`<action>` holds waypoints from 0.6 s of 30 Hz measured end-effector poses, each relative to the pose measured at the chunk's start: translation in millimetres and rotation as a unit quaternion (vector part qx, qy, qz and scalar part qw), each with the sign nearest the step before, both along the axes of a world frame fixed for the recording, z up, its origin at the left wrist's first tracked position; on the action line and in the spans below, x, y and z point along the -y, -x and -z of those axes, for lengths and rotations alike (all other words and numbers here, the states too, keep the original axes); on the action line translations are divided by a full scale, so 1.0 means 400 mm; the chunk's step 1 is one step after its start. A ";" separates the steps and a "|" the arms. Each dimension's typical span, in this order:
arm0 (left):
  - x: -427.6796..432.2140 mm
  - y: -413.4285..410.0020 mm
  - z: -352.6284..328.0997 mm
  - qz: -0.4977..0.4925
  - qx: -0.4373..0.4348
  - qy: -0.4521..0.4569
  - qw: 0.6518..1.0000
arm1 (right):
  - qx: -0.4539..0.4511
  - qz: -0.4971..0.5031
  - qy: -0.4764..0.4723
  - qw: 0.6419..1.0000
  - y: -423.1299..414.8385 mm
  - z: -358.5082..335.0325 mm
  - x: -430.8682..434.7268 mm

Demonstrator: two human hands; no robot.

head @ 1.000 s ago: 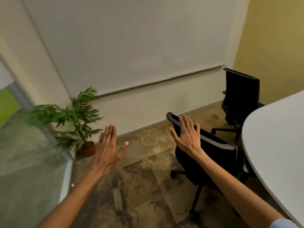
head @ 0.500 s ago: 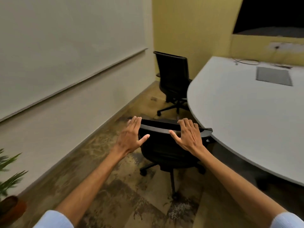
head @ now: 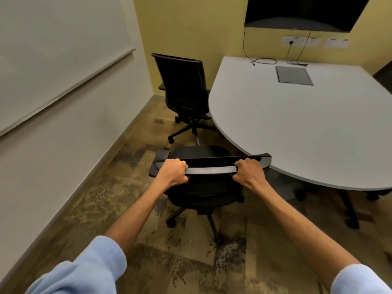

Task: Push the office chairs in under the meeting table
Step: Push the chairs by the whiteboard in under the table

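Head view: the left hand (head: 172, 172) and right hand (head: 250, 174) each have fingers curled tight around the top rail of the near chair (head: 209, 188), which stands at the curved edge of the table (head: 297, 128), its seat not yet under. A far chair (head: 183, 85) stands beside the table, near the yellow wall (head: 191, 28).

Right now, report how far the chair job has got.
Done: nothing looks tucked in yet. In hand: left hand and right hand each have a closed grip on the top edge of the near chair, whose seat sits beside the table edge, not under it. Left: push this chair in, then the far chair, which stands by the yellow wall, mostly clear of the table.
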State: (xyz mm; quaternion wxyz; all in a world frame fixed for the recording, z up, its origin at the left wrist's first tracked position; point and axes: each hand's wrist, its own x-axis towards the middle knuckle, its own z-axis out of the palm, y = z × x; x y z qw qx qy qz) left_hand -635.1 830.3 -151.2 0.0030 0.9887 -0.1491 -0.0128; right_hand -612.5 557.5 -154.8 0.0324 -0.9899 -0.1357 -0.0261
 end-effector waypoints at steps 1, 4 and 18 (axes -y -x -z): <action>-0.003 -0.012 -0.004 0.008 -0.006 0.001 1.000 | 0.006 0.007 0.004 1.000 -0.007 0.003 -0.001; -0.028 -0.045 0.004 0.041 -0.011 0.012 0.999 | 0.012 0.013 0.016 1.000 -0.022 0.006 -0.017; -0.249 -0.216 0.023 0.130 0.061 -0.024 0.989 | 0.040 0.076 0.000 0.996 0.018 0.012 -0.234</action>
